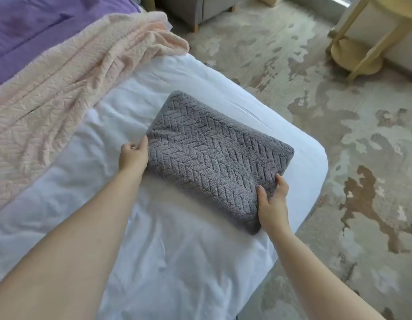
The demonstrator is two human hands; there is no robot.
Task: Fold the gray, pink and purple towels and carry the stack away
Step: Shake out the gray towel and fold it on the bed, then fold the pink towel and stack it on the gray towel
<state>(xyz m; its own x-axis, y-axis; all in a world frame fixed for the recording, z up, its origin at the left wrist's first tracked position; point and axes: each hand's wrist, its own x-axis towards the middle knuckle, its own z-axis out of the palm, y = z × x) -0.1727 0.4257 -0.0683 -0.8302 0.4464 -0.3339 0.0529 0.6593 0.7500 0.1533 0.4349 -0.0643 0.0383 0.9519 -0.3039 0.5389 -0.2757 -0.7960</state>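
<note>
The gray towel [212,155] lies folded into a thick rectangle on the white bed [182,262], near its right corner. My left hand [133,155] holds the towel's left edge, fingers tucked under it. My right hand [273,202] grips the towel's near right edge, thumb on top. The pink towel [68,93] is spread unfolded and rumpled across the bed to the left. Behind it, at the top left, lies the purple towel [45,26], also unfolded.
The bed's corner ends just right of the gray towel, with a patterned beige carpet [339,135] beyond. A gray armchair [200,8] stands at the top, and a yellow wooden side table [371,40] at the top right.
</note>
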